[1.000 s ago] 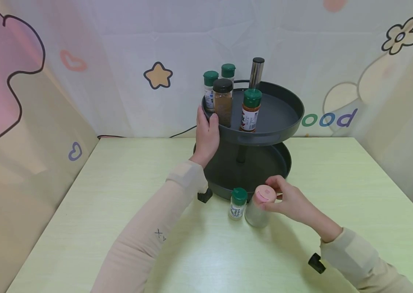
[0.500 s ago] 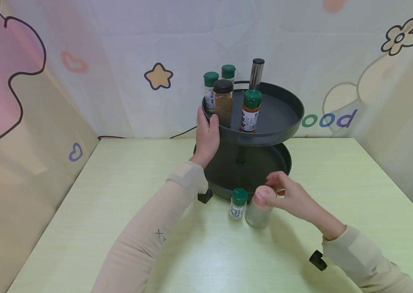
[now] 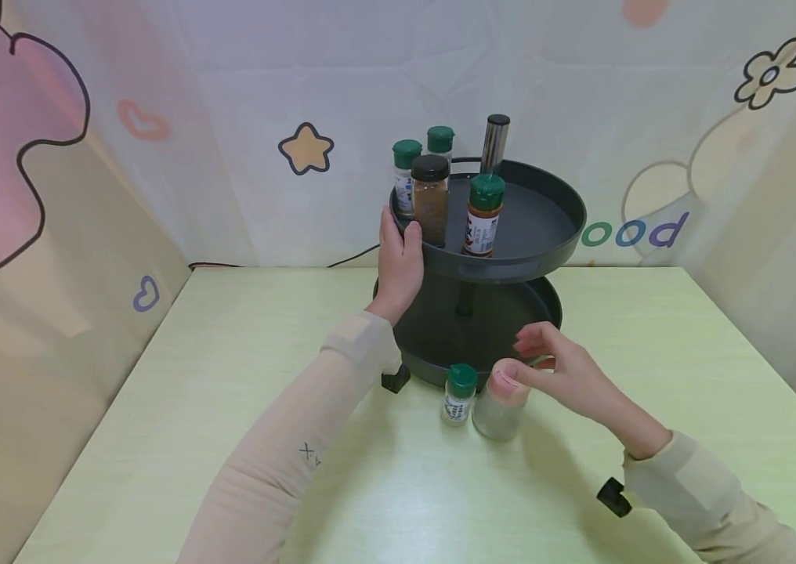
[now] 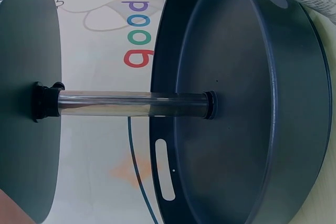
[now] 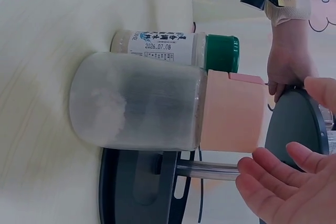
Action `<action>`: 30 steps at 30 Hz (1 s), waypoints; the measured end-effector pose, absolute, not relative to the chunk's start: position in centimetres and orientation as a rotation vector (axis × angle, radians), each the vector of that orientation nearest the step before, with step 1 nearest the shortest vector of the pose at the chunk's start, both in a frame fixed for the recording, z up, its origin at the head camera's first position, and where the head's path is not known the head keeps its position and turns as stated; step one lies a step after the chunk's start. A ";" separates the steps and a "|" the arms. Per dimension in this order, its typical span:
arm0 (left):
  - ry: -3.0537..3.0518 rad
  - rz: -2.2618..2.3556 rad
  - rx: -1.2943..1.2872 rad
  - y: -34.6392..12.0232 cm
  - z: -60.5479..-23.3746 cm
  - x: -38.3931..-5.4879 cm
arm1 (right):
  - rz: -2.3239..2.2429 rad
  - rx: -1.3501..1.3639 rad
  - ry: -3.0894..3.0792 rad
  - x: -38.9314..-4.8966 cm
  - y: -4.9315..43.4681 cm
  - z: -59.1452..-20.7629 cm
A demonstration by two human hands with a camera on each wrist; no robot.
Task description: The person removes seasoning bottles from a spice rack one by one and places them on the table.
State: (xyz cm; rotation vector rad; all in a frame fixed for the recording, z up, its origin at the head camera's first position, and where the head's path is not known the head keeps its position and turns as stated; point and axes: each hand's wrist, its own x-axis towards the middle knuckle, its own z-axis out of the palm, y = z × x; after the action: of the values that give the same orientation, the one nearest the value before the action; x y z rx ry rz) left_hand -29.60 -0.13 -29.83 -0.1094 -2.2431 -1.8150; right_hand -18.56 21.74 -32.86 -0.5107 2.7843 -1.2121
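**Loose right hand [image 3: 570, 384] beside the pink-lidded jar [image 3: 497, 415], left hand [image 3: 399, 270] on the upper tray [image 3: 497, 271]**

We see the pink-lidded jar standing upright on the table [image 3: 229, 407], just near of the lower tray [image 3: 490, 329]. The right hand holds nothing: its fingers are parted and clear of the jar's sides. In the head view the thumb overlaps the pink lid [image 5: 233, 111]; we cannot tell whether it touches. From the right wrist we make out the jar's translucent body, with a pale patch inside toward its base.

Just left of it stands a small green-capped bottle [image 3: 457, 398], also upright. Its label, which we read from the right wrist, carries the date 2026.07.08.

The left hand grips the upper tray at its left rim. On that tray, toward the left, we find a black-capped jar [image 3: 430, 205] of brown contents, with two green-capped shakers [image 3: 407, 176] farther back. A red-filled bottle [image 3: 481, 223] with a green cap stands to their right, near the front wall. Beyond it, a shiny metal pole [image 3: 493, 147] with a black top rises above the tray; we see more of this metal between the tiers from the left wrist.

Pale sleeves [image 3: 313, 423] cover both arms. Across the far side hangs a printed backdrop [image 3: 229, 157], showing a star on the left and a flower on the right.
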 end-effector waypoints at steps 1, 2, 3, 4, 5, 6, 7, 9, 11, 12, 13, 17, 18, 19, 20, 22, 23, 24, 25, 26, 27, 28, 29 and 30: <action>-2.242 -1.816 -0.109 -0.1 -29.8 -29.6 | -1.221 -0.506 2.790 -18.5 21.7 -32.7; -2.241 -1.817 -0.108 -0.1 -29.8 -29.6 | -1.229 -0.496 2.794 -18.5 21.7 -32.6; -2.240 -1.818 -0.108 -0.1 -29.8 -29.6 | -1.243 -0.492 2.798 -18.5 21.7 -32.5; -2.240 -1.817 -0.107 -0.1 -29.8 -29.6 | -1.254 -0.486 2.803 -18.5 21.7 -32.4; -2.239 -1.819 -0.106 -0.1 -29.8 -29.6 | -1.262 -0.483 2.811 -18.5 21.7 -32.2; -2.239 -1.819 -0.105 -0.1 -29.8 -29.5 | -1.273 -0.481 2.818 -18.5 21.7 -32.1; -2.237 -1.819 -0.107 -0.1 -29.8 -29.6 | -1.287 -0.479 2.822 -18.5 21.7 -32.0; -2.238 -1.817 -0.108 -0.1 -29.7 -29.6 | -1.307 -0.471 2.841 -18.5 21.7 -31.8; -2.239 -1.816 -0.109 -0.1 -29.8 -29.6 | -1.328 -0.467 2.863 -18.6 21.7 -31.6; -2.239 -1.814 -0.111 -0.1 -29.8 -29.6 | -1.339 -0.468 2.875 -18.6 21.6 -31.5; -2.238 -1.812 -0.113 -0.1 -29.8 -29.6 | -1.348 -0.470 2.890 -18.6 21.6 -31.3; -2.238 -1.810 -0.117 -0.1 -29.9 -29.6 | -1.370 -0.484 2.941 -18.6 21.6 -30.8; -2.238 -1.809 -0.116 -0.1 -29.9 -29.6 | -1.375 -0.489 2.950 -18.6 21.6 -30.7; -2.238 -1.808 -0.116 -0.1 -29.9 -29.6 | -1.382 -0.494 2.957 -18.6 21.6 -30.5; -2.238 -1.807 -0.116 -0.1 -29.9 -29.6 | -1.394 -0.500 2.960 -18.6 21.6 -30.3; -2.238 -1.807 -0.115 -0.1 -29.9 -29.6 | -1.421 -0.517 2.968 -18.5 21.6 -30.0; -2.236 -1.809 -0.115 -0.1 -29.9 -29.6 | -1.431 -0.527 2.973 -18.5 21.6 -29.8; -2.234 -1.809 -0.116 -0.1 -29.9 -29.6 | -1.441 -0.539 2.981 -18.5 21.5 -29.6; -2.232 -1.811 -0.117 -0.1 -29.9 -29.5 | -1.453 -0.549 2.987 -18.5 21.5 -29.4; -2.231 -1.813 -0.118 -0.1 -29.8 -29.5 | -1.462 -0.560 2.997 -18.5 21.5 -29.2; -2.230 -1.814 -0.119 -0.1 -29.8 -29.5 | -1.469 -0.567 3.005 -18.5 21.4 -29.0; -2.228 -1.816 -0.122 -0.1 -29.8 -29.5 | -1.477 -0.573 3.014 -18.5 21.4 -28.8; -2.227 -1.817 -0.123 -0.1 -29.8 -29.5 | -1.486 -0.577 3.021 -18.5 21.4 -28.6; -2.226 -1.819 -0.125 -0.1 -29.8 -29.5 | -1.494 -0.579 3.029 -18.5 21.4 -28.5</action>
State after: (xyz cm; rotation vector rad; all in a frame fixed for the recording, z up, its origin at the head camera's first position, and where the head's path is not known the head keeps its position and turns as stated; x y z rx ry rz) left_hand -29.49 -0.12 -29.80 -0.1246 -2.2258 -1.8185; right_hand -18.53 21.35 -28.47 -0.5794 3.0288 -1.4939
